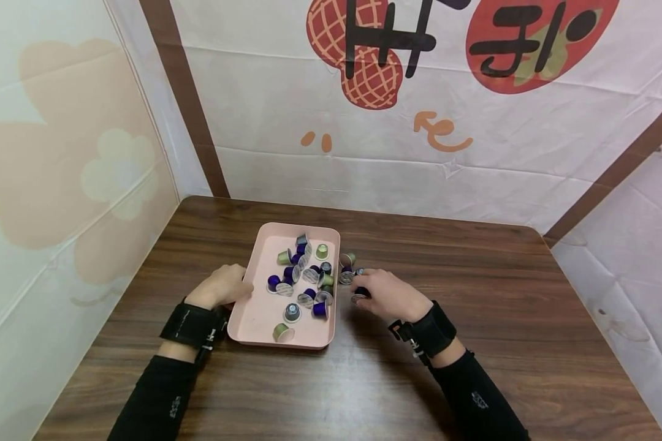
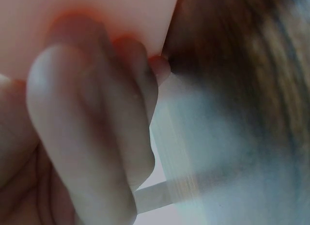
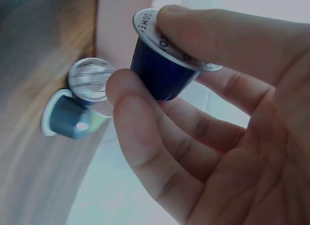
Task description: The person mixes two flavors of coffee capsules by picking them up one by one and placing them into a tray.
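Note:
A pink tray (image 1: 259, 312) lies on the brown wooden table (image 1: 474, 288) and holds several purple, green and grey coffee capsules (image 1: 309, 275). My left hand (image 1: 223, 286) grips the tray's left rim (image 2: 121, 21) with curled fingers (image 2: 87, 118). My right hand (image 1: 383, 294) is just right of the tray and pinches a dark blue capsule (image 3: 162, 65) between thumb and fingers, foil lid toward the thumb. A few loose capsules (image 1: 349, 269) lie on the table beside the tray; two of them, a foil-topped capsule (image 3: 90, 79) and a grey capsule (image 3: 65, 120), show by the tray's wall in the right wrist view.
White fabric walls with printed patterns close in the table at the back and both sides. The table's right half and front strip are bare wood.

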Demonstrator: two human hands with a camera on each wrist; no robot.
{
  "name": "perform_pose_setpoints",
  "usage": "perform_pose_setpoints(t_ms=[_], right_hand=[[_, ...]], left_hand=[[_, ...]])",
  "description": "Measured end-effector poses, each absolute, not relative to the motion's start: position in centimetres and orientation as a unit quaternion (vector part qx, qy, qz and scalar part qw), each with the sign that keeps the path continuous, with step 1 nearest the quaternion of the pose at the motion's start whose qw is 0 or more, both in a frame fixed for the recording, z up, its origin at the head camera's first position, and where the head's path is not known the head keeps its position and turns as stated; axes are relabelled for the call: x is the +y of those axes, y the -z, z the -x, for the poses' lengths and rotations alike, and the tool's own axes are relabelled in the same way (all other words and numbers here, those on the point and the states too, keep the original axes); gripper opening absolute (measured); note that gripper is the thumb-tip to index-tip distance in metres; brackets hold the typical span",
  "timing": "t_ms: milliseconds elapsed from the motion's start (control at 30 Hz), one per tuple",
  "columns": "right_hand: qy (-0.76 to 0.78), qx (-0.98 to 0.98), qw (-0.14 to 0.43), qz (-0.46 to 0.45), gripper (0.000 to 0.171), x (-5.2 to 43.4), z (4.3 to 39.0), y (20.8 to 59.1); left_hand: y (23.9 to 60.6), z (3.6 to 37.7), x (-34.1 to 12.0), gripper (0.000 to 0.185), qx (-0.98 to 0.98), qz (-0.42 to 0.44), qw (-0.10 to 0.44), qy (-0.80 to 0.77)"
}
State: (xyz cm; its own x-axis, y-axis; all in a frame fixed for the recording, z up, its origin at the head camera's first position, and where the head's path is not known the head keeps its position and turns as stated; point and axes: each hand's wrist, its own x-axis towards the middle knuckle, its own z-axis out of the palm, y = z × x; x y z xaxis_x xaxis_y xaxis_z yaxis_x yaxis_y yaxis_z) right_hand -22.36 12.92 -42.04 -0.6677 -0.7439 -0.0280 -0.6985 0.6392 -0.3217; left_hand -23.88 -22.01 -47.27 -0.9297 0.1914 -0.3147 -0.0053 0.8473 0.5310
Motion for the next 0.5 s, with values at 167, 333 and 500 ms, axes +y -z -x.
perform_pose_setpoints(t_ms=[167, 333, 500], right_hand=[[0.124, 0.899, 0.071, 0.414, 0.021, 11.6, 22.4, 40.5], [0.112, 0.89, 0.08, 0.434, 0.02, 9.9, 22.4, 39.4], [0.092, 0.879, 0.082, 0.461, 0.017, 7.9, 22.7, 38.6]], left_hand=[[47.0, 23.7, -21.9, 0.022, 0.943, -0.045, 0.188, -0.271], [46.8, 23.6, -21.8, 0.022, 0.944, -0.042, 0.191, -0.265], [46.6, 23.4, -21.8, 0.023, 0.944, -0.04, 0.192, -0.267]])
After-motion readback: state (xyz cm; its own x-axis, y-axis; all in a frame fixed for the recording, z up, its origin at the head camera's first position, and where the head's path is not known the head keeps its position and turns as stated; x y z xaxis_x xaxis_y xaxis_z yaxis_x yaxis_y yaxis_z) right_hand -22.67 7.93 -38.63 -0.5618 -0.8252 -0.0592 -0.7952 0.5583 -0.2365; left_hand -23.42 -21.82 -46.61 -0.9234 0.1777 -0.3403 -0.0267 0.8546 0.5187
